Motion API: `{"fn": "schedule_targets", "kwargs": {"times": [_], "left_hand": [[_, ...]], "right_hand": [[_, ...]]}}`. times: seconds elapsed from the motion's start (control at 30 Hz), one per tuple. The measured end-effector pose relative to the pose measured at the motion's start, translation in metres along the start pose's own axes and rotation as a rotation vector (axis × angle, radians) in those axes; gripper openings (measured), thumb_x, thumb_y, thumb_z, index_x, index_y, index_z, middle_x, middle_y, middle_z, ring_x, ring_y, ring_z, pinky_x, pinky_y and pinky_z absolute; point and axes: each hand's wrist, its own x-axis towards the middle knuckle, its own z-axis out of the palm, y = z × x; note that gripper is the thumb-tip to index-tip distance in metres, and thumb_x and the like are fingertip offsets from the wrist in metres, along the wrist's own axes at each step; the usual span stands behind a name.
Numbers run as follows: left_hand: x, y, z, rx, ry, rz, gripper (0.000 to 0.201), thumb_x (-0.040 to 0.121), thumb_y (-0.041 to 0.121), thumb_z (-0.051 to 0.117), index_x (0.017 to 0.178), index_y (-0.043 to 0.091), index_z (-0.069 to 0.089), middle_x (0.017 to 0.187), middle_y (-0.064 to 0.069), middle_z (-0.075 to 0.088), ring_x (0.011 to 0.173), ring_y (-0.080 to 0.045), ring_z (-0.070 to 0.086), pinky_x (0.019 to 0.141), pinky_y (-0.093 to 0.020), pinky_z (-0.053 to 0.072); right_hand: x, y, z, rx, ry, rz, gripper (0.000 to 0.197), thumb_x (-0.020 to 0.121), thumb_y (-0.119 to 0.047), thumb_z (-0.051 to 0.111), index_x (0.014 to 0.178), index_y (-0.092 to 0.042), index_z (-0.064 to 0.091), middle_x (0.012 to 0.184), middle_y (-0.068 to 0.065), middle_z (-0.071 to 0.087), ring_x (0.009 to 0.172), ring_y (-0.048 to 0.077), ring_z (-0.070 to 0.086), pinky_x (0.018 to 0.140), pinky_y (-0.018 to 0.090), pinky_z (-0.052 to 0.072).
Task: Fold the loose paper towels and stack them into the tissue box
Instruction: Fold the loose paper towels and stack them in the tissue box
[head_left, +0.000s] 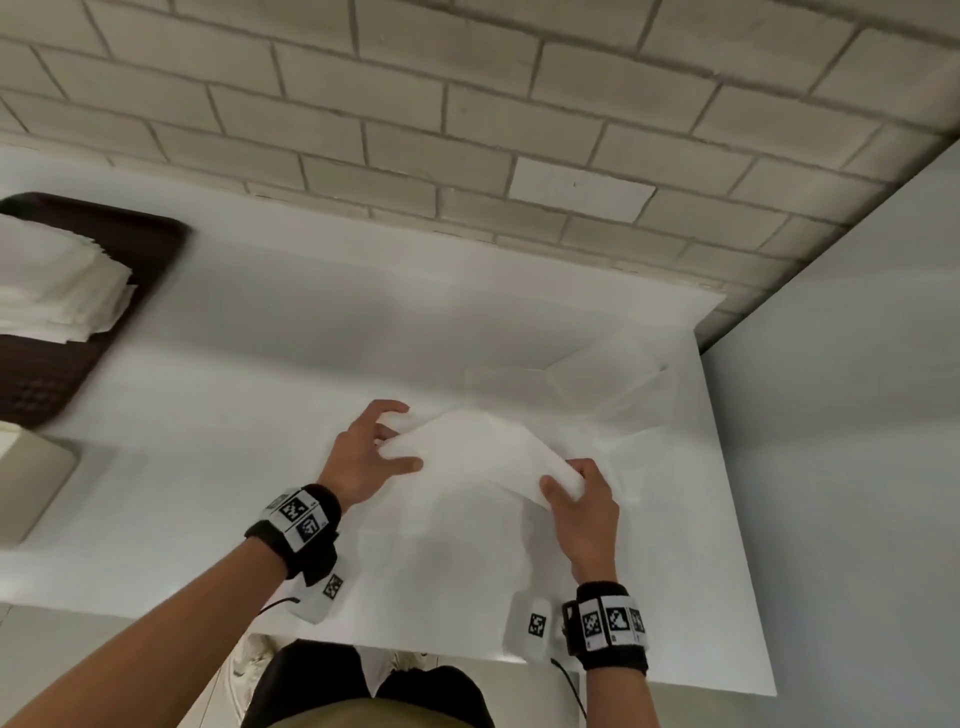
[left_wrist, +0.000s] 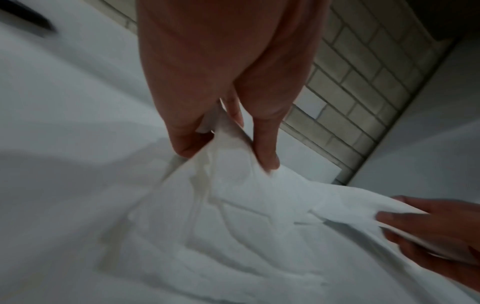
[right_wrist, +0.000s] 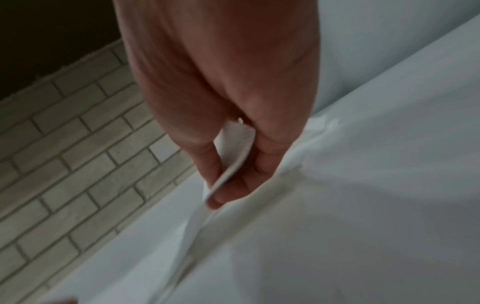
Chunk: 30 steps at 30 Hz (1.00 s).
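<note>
A loose white paper towel is lifted off the white table, held between both hands. My left hand pinches its left end between thumb and fingers; the left wrist view shows that pinch with the creased towel hanging below. My right hand pinches the right end, and a doubled edge of the towel runs between thumb and fingers. The right hand also shows in the left wrist view. A beige box-like object sits at the far left, partly cut off.
A dark brown tray at the back left carries a stack of folded white towels. More loose towels lie at the back right, near the table's corner. A grey wall runs along the right side, and brick paving shows beyond the far edge.
</note>
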Motion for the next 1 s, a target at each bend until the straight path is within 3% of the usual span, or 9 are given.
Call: {"fn": "schedule_targets", "kwargs": {"times": [0.1,0.17,0.3,0.4,0.53,0.63,0.73,0.87,1.0], "left_hand": [[0.0,-0.002,-0.012,-0.078,-0.014,-0.026,0.07,0.068,0.023,0.103,0.124,0.042,0.066,0.108,-0.004,0.077,0.106,-0.017,0.072,0.094,-0.04,0.06],[0.0,-0.002,-0.021,-0.055,0.003,0.0,0.055,0.072,0.023,0.101,0.116,0.037,0.072,0.101,0.001,0.081,0.098,-0.011,0.075,0.092,-0.04,0.061],[-0.008,0.014,-0.036,0.104,-0.001,0.154,0.025,0.083,0.029,0.093,0.101,0.035,0.077,0.101,0.021,0.078,0.097,0.003,0.07,0.088,-0.022,0.051],[-0.018,0.037,-0.048,0.223,-0.055,0.318,0.013,0.092,0.03,0.085,0.098,0.037,0.076,0.102,0.023,0.077,0.098,-0.002,0.071,0.087,-0.019,0.049],[-0.025,0.069,-0.062,0.327,-0.153,0.486,0.007,0.097,0.034,0.079,0.104,0.033,0.077,0.106,0.019,0.078,0.102,-0.006,0.073,0.093,-0.026,0.052],[-0.024,0.084,-0.073,0.361,-0.061,0.514,0.019,0.088,0.044,0.084,0.105,0.037,0.077,0.102,0.018,0.078,0.098,-0.003,0.072,0.091,-0.023,0.052],[-0.02,0.082,-0.094,0.381,0.03,0.412,0.045,0.069,0.054,0.094,0.106,0.037,0.076,0.096,0.017,0.078,0.093,0.003,0.069,0.083,-0.012,0.049],[-0.018,0.058,-0.115,0.445,0.046,0.25,0.051,0.059,0.06,0.097,0.098,0.036,0.072,0.091,0.02,0.076,0.091,0.011,0.065,0.076,-0.007,0.045],[-0.012,0.025,-0.115,0.41,0.076,0.139,0.041,0.066,0.053,0.098,0.094,0.033,0.076,0.089,0.017,0.078,0.087,0.001,0.07,0.078,-0.022,0.051]], "right_hand": [[0.004,-0.004,-0.014,0.156,-0.109,0.022,0.034,0.09,-0.01,0.084,0.113,-0.027,0.065,0.108,-0.008,0.07,0.084,0.007,0.075,0.076,0.04,0.066],[0.006,-0.001,-0.016,-0.011,-0.189,0.022,0.04,0.09,-0.009,0.082,0.119,-0.026,0.059,0.107,-0.004,0.068,0.081,0.013,0.074,0.081,0.046,0.067],[0.0,0.002,-0.004,-0.555,-0.19,-0.085,0.057,0.093,-0.024,0.079,0.138,-0.028,0.044,0.13,0.005,0.055,0.118,0.032,0.06,0.1,0.046,0.053],[-0.001,-0.026,0.005,-0.546,-0.059,-0.416,0.071,0.091,-0.032,0.083,0.151,-0.03,0.046,0.152,0.002,0.042,0.138,0.028,0.043,0.113,0.044,0.041],[0.014,-0.088,0.045,-0.297,-0.484,-0.671,0.074,0.093,-0.047,0.079,0.157,-0.043,0.041,0.164,-0.018,0.039,0.161,0.013,0.023,0.127,0.032,0.023],[0.035,-0.111,0.077,-0.165,-0.631,-0.568,0.039,0.091,-0.042,0.086,0.125,-0.037,0.069,0.125,-0.016,0.071,0.124,0.006,0.061,0.105,0.029,0.045],[0.049,-0.121,0.082,0.031,-0.487,-0.502,0.019,0.088,-0.034,0.09,0.094,-0.026,0.073,0.09,-0.012,0.075,0.085,0.001,0.066,0.08,0.024,0.05],[0.054,-0.131,0.067,0.203,-0.324,-0.508,0.011,0.094,-0.023,0.085,0.094,-0.017,0.075,0.091,-0.013,0.076,0.09,0.002,0.069,0.083,0.017,0.048],[0.053,-0.123,0.046,0.218,-0.234,-0.47,0.008,0.097,-0.019,0.081,0.096,-0.016,0.073,0.096,-0.012,0.077,0.097,0.004,0.07,0.089,0.016,0.049]]}}
